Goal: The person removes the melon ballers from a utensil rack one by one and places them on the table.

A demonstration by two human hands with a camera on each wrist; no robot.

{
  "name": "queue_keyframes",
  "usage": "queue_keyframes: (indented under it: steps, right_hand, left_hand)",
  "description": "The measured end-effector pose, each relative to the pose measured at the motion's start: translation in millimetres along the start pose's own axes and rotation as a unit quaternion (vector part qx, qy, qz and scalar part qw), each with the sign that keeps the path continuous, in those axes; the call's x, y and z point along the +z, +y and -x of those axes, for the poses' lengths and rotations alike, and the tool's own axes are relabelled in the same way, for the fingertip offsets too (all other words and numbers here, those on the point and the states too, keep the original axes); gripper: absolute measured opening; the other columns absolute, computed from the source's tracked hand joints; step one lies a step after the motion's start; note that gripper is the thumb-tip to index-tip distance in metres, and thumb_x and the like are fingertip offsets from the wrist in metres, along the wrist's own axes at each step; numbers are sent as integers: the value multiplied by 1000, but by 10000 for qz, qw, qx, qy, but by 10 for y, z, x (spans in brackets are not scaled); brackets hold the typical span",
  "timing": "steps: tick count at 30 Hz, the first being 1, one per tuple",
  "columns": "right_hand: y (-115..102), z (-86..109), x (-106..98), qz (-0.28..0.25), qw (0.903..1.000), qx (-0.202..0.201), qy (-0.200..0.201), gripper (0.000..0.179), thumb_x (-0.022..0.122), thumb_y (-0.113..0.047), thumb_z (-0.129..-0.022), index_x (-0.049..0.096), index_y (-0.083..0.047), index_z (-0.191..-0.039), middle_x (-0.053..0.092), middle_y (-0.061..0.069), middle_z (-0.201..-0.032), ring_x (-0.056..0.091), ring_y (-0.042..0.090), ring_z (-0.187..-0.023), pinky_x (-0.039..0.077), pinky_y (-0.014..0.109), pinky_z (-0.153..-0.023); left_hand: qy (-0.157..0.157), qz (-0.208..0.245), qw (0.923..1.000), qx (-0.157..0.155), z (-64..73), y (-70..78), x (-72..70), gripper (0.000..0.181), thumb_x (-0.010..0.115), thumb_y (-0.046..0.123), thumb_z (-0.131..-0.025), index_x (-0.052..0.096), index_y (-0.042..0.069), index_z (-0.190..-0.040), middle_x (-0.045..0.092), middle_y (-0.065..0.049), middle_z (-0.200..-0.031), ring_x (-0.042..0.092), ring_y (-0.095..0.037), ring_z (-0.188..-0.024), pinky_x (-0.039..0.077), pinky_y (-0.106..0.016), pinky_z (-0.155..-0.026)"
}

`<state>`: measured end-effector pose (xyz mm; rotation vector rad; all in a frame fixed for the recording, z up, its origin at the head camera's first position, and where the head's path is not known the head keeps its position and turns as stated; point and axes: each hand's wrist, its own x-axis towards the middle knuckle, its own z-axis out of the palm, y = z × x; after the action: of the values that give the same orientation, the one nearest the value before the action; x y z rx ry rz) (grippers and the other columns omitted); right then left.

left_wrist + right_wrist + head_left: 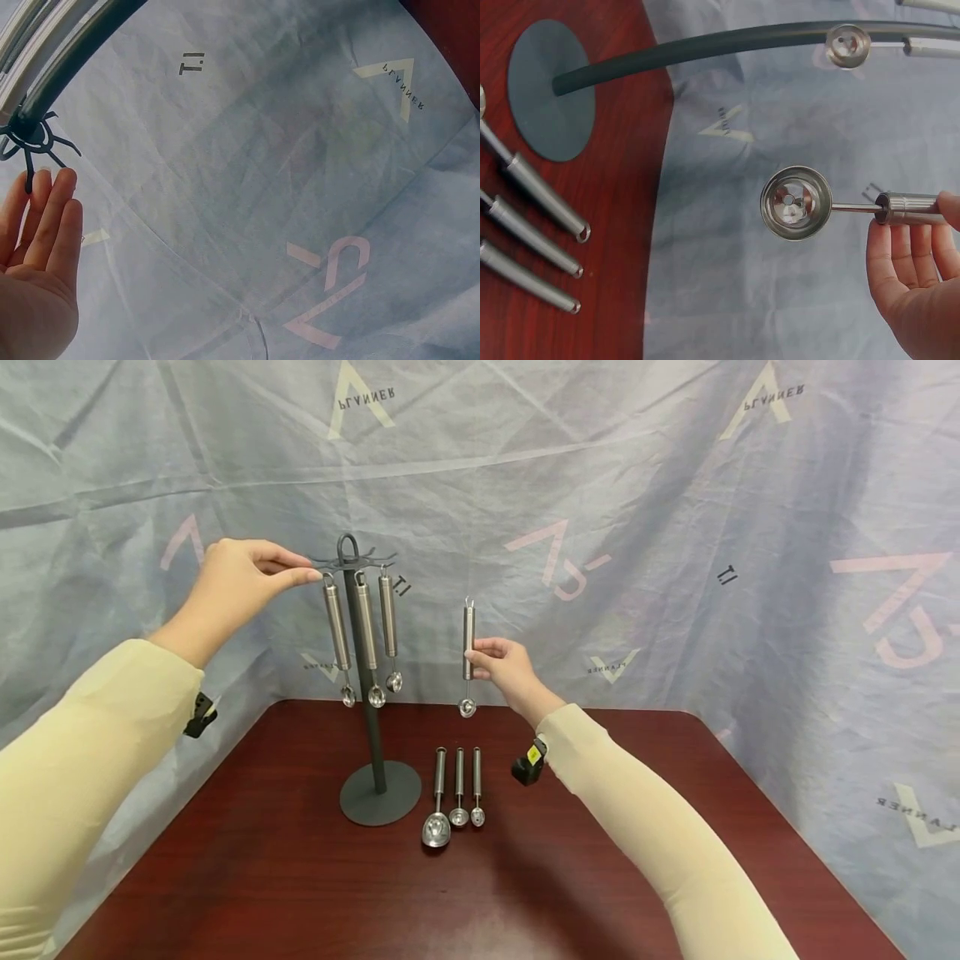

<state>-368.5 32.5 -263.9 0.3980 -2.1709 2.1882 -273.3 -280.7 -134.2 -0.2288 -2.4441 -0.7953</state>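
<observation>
A dark grey hanging rack (371, 693) stands at left with three steel melon ballers (365, 622) hanging from its hooks. At its top, my left hand (236, 589) pinches the tip of a hook arm (29, 169) between thumb and fingers. My right hand (510, 668) holds another melon baller (468, 643) by its handle, upright in the air right of the rack, loop up and bowl down. In the right wrist view its round bowl (796, 203) has a small hole at the bottom.
On the dark red table (600, 827), right of the rack's round base (380, 810), lie a larger oval scoop (436, 829) and two smaller melon ballers (459, 816), side by side with handles pointing away. A grey printed cloth (637, 527) hangs behind the table and along its sides.
</observation>
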Motion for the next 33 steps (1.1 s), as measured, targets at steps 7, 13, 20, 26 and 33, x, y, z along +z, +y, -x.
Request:
queue_keyframes:
  steps: [7,13,20,26,33]
  right_hand:
    - [155,56,-142,113,9995,300,-33,32,64,-6,-93,58,7,-121,61,7,-105,63,15,-90,57,32,-85]
    - [278,112,-228,299,9984,462,-96,32,63,-8,-94,58,5,-123,60,7,-104,62,27,-106,53,39,-94]
    - [474,192,-294,422,9965,713,-138,29,63,-7,-94,59,5,-119,60,6,-101,63,14,-91,52,42,-95]
    - [655,251,-365,487,9947,898,-136,30,62,-8,-95,58,5,-121,59,8,-106,63,17,-93,53,40,-94]
    - [837,310,-438,511,9926,1098,-58,30,62,-8,-94,58,4,-121,59,14,-113,63,23,-100,50,46,-98]
  left_hand:
    - [77,55,10000,-7,18,8,-6,52,71,57,-80,75,15,-110,69,26,-76,54,12,-75,40,-22,-75]
    - [162,113,9998,45,30,36,0,53,73,56,-79,75,12,-108,65,30,-70,55,13,-70,40,-24,-82]
    - [117,150,9998,-72,47,66,6,53,74,56,-78,76,13,-108,66,29,-70,56,11,-73,40,-22,-74]
    - [-12,270,9994,-221,30,84,-14,55,76,58,-74,76,15,-108,68,29,-73,56,13,-77,40,-22,-77]
    - [-101,301,9988,-385,35,113,-40,53,77,57,-73,76,18,-108,66,30,-72,56,11,-81,40,-22,-77]
